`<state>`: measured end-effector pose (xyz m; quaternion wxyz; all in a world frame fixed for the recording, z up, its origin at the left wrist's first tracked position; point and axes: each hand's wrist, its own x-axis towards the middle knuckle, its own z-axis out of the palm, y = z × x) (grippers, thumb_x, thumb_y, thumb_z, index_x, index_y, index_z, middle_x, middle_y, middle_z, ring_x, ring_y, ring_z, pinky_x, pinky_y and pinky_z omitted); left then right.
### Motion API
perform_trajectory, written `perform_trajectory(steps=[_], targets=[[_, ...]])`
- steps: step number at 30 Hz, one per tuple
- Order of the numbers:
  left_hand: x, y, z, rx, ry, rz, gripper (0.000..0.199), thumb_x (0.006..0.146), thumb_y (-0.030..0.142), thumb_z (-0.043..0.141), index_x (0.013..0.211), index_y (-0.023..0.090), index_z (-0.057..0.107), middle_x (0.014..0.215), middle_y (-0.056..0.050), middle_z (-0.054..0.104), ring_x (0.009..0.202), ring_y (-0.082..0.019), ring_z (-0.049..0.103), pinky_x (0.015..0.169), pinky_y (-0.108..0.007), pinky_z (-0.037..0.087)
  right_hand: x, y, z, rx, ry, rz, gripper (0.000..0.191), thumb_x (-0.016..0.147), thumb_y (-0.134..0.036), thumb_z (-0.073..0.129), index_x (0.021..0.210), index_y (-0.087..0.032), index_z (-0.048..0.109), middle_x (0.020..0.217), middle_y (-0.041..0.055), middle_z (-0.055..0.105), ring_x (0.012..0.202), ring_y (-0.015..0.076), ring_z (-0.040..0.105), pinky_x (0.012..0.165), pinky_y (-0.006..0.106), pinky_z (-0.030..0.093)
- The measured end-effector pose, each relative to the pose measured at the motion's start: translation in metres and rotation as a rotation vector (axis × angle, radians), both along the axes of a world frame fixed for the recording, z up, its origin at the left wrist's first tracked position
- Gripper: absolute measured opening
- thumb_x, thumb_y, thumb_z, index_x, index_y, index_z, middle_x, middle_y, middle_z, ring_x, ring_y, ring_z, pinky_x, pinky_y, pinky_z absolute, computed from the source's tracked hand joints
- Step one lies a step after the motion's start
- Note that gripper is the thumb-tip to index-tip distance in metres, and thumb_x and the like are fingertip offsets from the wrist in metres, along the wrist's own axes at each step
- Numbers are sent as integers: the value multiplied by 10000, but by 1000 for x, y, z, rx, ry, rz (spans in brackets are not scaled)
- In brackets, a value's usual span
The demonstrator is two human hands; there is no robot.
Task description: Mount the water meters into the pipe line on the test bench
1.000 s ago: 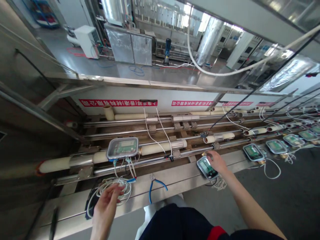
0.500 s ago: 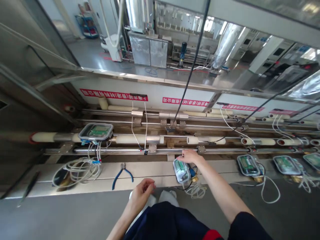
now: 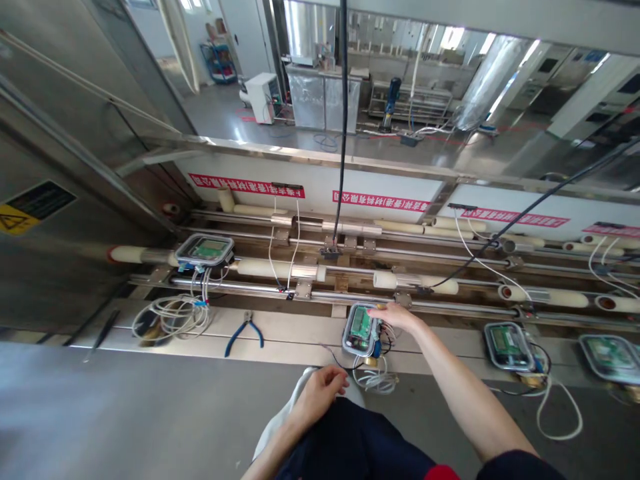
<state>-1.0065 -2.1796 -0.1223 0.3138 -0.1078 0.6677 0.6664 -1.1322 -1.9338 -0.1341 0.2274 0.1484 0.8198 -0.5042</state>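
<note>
The left hand (image 3: 323,393), fingers loosely curled together, is near the counter's (image 3: 290,340) front edge. Beyond it, the right hand (image 3: 395,316) touches the upper right of a clear box (image 3: 361,331) on the counter; whether its fingers grip is unclear. Pliers (image 3: 244,333) lie open to the left, and pipes (image 3: 420,281) run behind.

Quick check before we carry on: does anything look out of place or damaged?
I see no clear spill or damage. One untidy spot: the white cable coil, beside the clear-lidded box at your right hand, hangs past the bench's near edge, where it might snag.
</note>
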Motion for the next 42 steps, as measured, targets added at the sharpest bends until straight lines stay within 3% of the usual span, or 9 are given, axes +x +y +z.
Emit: perform_trajectory(steps=[3,7,15,20,26,34,42], targets=[[-14,7,-6,56,-13,34,168,710,280,641,789,134,660,713,-67,652,644,-163,588,548,-218,427,10,2,6,-166,-4,-108,367,713,-498,621,687,-133,640,530,-33,593,475,95,509,486,229,378],[-38,14,-4,117,7,102,175,690,249,664,803,117,646,729,-79,655,646,-164,595,580,-236,455,10,-18,1,-380,9,-312,474,689,-601,555,734,-139,647,539,0,606,423,89,465,385,205,261],[-107,29,12,263,30,320,229,701,241,696,881,129,608,839,-89,660,777,-162,616,782,-268,467,-22,-54,-7,-635,67,-592,417,698,-589,544,841,-201,601,655,-6,657,545,118,565,507,222,425],[-146,52,18,379,-22,352,326,719,337,690,942,113,610,975,-125,646,875,-173,605,821,-271,460,-35,-55,-3,-667,96,-660,431,686,-581,558,882,-198,591,684,16,675,581,154,593,503,243,428],[-179,68,9,393,-108,468,432,679,378,722,982,110,570,1002,-137,626,733,-152,611,720,-272,483,-46,-60,-8,-636,131,-708,407,672,-566,577,880,-216,581,703,2,678,593,147,598,526,242,428],[-194,49,-11,438,-139,527,339,688,323,714,933,124,591,936,-103,642,700,-137,619,698,-247,486,-54,-87,-24,-542,149,-750,507,657,-667,530,836,-198,599,645,13,658,557,149,583,481,242,388],[-197,41,-20,462,-158,569,302,733,301,674,967,130,590,878,-86,651,662,-116,605,671,-225,489,-53,-100,-25,-493,144,-720,559,685,-700,459,906,-206,601,707,28,668,613,159,606,477,238,400]])
